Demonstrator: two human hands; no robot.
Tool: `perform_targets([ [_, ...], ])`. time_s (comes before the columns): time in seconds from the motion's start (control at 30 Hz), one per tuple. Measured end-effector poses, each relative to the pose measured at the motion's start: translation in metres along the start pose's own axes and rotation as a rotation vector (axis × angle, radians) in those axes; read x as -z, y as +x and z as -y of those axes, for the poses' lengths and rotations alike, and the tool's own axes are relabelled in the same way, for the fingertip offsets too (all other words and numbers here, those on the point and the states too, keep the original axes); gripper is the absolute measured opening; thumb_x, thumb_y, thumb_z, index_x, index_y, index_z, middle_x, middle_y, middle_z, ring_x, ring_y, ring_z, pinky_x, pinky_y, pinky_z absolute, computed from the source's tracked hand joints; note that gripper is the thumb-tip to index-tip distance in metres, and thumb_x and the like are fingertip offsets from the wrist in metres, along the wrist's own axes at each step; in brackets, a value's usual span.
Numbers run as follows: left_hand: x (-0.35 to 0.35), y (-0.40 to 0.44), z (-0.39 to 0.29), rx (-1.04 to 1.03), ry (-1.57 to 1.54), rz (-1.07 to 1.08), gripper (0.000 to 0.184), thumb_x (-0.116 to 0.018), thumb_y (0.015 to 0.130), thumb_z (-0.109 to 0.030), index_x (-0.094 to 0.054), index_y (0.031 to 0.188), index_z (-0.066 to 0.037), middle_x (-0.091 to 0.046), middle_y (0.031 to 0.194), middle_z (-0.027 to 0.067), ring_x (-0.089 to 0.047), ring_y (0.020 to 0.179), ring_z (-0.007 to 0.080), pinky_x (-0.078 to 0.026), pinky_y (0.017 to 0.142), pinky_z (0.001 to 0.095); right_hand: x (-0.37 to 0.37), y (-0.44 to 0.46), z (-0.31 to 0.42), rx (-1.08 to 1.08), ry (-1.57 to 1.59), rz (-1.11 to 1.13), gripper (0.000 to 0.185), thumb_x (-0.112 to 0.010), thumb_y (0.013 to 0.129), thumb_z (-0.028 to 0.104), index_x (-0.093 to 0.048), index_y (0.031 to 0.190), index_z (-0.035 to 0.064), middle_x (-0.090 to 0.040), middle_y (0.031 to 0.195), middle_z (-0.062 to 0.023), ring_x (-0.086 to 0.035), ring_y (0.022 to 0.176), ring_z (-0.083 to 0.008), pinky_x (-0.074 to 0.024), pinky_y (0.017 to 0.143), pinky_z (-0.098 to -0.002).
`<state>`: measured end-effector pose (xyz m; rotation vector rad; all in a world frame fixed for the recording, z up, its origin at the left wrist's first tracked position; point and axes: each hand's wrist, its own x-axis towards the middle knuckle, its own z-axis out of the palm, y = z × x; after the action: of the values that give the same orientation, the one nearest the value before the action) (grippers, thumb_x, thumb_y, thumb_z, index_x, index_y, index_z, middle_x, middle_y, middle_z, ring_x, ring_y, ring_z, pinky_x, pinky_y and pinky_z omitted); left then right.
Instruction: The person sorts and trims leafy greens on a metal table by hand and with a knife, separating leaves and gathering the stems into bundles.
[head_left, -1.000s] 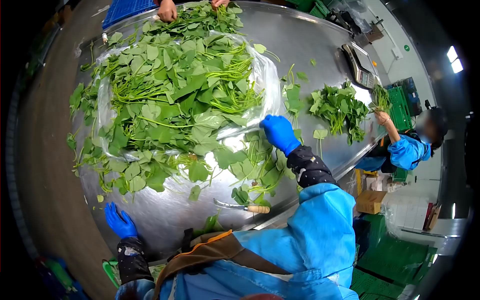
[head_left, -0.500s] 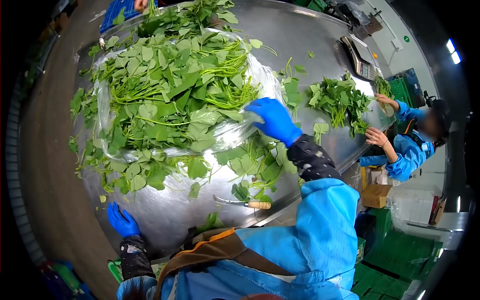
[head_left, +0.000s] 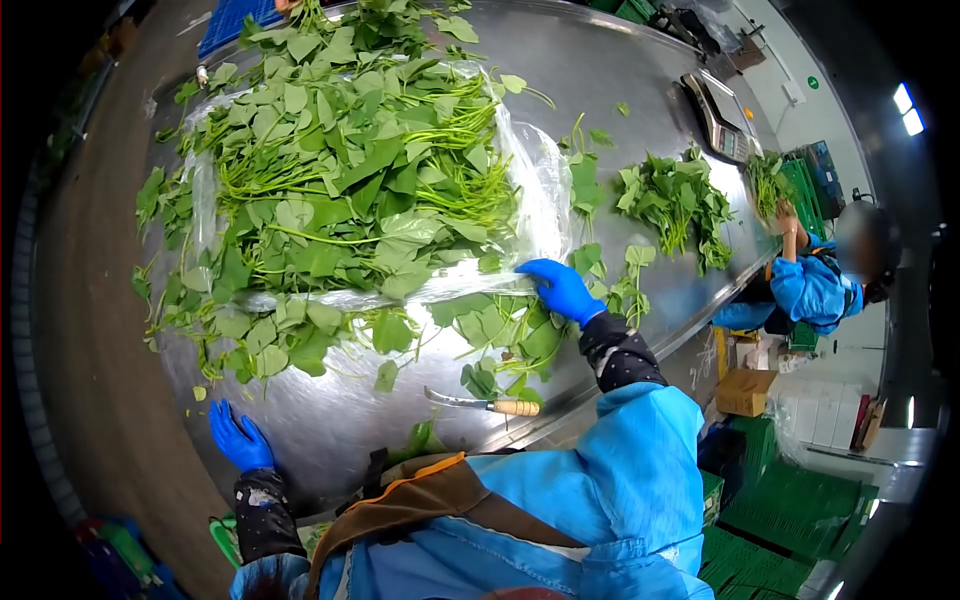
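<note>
A big heap of leafy green stems (head_left: pixel 340 190) lies on a clear plastic sheet (head_left: pixel 545 180) on the metal table. My right hand (head_left: pixel 562 290), in a blue glove, pinches the near right edge of that sheet. Over at the near left of the table, my left hand (head_left: pixel 240 437), gloved in blue too, rests with its fingers stretched out and nothing held. Between the hands, close to the front edge, lies a curved knife (head_left: pixel 510 407) with a wooden handle. Loose leaves (head_left: pixel 270 345) are scattered along the near side of the sheet.
A digital scale (head_left: pixel 722 120) stands at the far right, with a bunch of greens (head_left: pixel 675 200) nearer. A co-worker in blue (head_left: pixel 815 285) handles another bunch (head_left: pixel 768 185) at the right edge. A blue crate (head_left: pixel 235 25) sits at the far left, beside part of another hand.
My right hand has moved down and right, drawing the sheet's edge straighter. My left hand has barely shifted. The co-worker's hands have drawn together around the bunch near the scale.
</note>
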<state>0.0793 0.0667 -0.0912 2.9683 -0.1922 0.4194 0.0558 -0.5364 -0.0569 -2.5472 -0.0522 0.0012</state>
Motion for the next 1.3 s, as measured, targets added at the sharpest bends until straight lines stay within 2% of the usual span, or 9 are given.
perform_targets([
  [0.1,0.000,0.001,-0.001,-0.004,-0.018,-0.003,0.041,-0.047,0.085,-0.015,-0.042,0.124,-0.002,-0.039,0.129,0.0181,-0.036,0.119,0.0337,-0.027,0.099,0.0423,0.039,0.011,-0.012,-0.368,0.843,0.238,0.031,-0.053,0.077,0.002,-0.060,0.107,0.0062,-0.062,0.099,-0.0084,-0.059,0.091,-0.0172,-0.0450,0.083,-0.0309],
  [0.23,0.003,-0.001,-0.003,0.017,-0.020,0.010,0.040,-0.047,0.085,-0.015,-0.043,0.123,-0.002,-0.039,0.129,0.0182,-0.036,0.119,0.0339,-0.027,0.099,0.0424,0.076,0.072,0.036,-0.133,0.258,-0.285,0.031,-0.060,0.076,0.012,-0.059,0.107,0.0088,-0.061,0.102,-0.0069,-0.058,0.093,-0.0163,-0.0440,0.083,-0.0299],
  [0.43,0.002,-0.001,-0.002,-0.013,0.019,-0.006,0.040,-0.047,0.085,-0.015,-0.043,0.123,-0.002,-0.040,0.128,0.0179,-0.036,0.119,0.0340,-0.027,0.099,0.0426,0.060,0.207,0.050,0.263,-0.304,-0.293,0.060,-0.053,0.063,0.004,-0.046,0.121,0.0141,-0.052,0.115,-0.0147,-0.049,0.104,-0.0328,-0.0412,0.088,-0.0397],
  [0.63,0.002,0.000,-0.001,0.021,0.002,0.004,0.041,-0.046,0.085,-0.016,-0.043,0.123,-0.002,-0.040,0.128,0.0181,-0.036,0.119,0.0347,-0.027,0.099,0.0424,0.038,0.236,0.020,-0.026,-0.256,-0.092,0.035,-0.058,0.074,0.016,-0.054,0.108,0.0100,-0.060,0.093,-0.0174,-0.058,0.086,-0.0339,-0.0459,0.074,-0.0399],
  [0.77,-0.001,0.000,0.000,0.024,-0.001,-0.004,0.041,-0.046,0.085,-0.016,-0.042,0.123,-0.001,-0.040,0.129,0.0186,-0.036,0.118,0.0352,-0.027,0.099,0.0423,0.067,0.185,0.069,0.261,-0.347,-0.150,0.034,-0.057,0.079,0.020,-0.054,0.112,0.0153,-0.061,0.084,-0.0132,-0.058,0.074,-0.0308,-0.0456,0.065,-0.0391],
  [0.9,-0.001,0.002,-0.001,0.023,-0.034,0.006,0.041,-0.046,0.085,-0.016,-0.043,0.123,-0.001,-0.040,0.128,0.0187,-0.036,0.118,0.0350,-0.027,0.099,0.0424,0.052,0.157,0.038,0.428,-0.403,-0.007,0.038,-0.063,0.074,0.022,-0.056,0.110,0.0140,-0.055,0.108,-0.0111,-0.051,0.101,-0.0311,-0.0427,0.083,-0.0378],
  [1.07,0.001,0.002,-0.002,0.021,-0.001,0.009,0.041,-0.046,0.085,-0.015,-0.043,0.123,-0.001,-0.040,0.128,0.0187,-0.037,0.118,0.0347,-0.027,0.099,0.0425,0.037,0.136,0.045,0.247,-0.365,-0.015,0.096,-0.074,0.057,0.021,-0.021,0.135,0.0097,-0.043,0.122,-0.0181,-0.044,0.111,-0.0315,-0.0320,0.097,-0.0425],
  [1.17,0.000,0.002,-0.001,-0.004,0.026,-0.019,0.041,-0.047,0.084,-0.015,-0.043,0.123,-0.001,-0.041,0.127,0.0185,-0.037,0.118,0.0344,-0.028,0.099,0.0425,0.018,0.138,0.043,0.214,-0.639,0.021,0.096,-0.075,0.053,0.022,-0.025,0.133,0.0078,-0.044,0.119,-0.0169,-0.045,0.111,-0.0284,-0.0276,0.100,-0.0413],
  [1.3,0.004,0.001,-0.001,0.031,0.000,0.000,0.041,-0.048,0.083,-0.016,-0.044,0.122,-0.001,-0.041,0.127,0.0184,-0.037,0.118,0.0344,-0.028,0.098,0.0427,0.014,0.150,0.029,0.257,-0.655,0.009,0.053,-0.063,0.057,0.012,-0.050,0.108,0.0077,-0.055,0.088,-0.0094,-0.053,0.085,-0.0265,-0.0385,0.082,-0.0376],
])
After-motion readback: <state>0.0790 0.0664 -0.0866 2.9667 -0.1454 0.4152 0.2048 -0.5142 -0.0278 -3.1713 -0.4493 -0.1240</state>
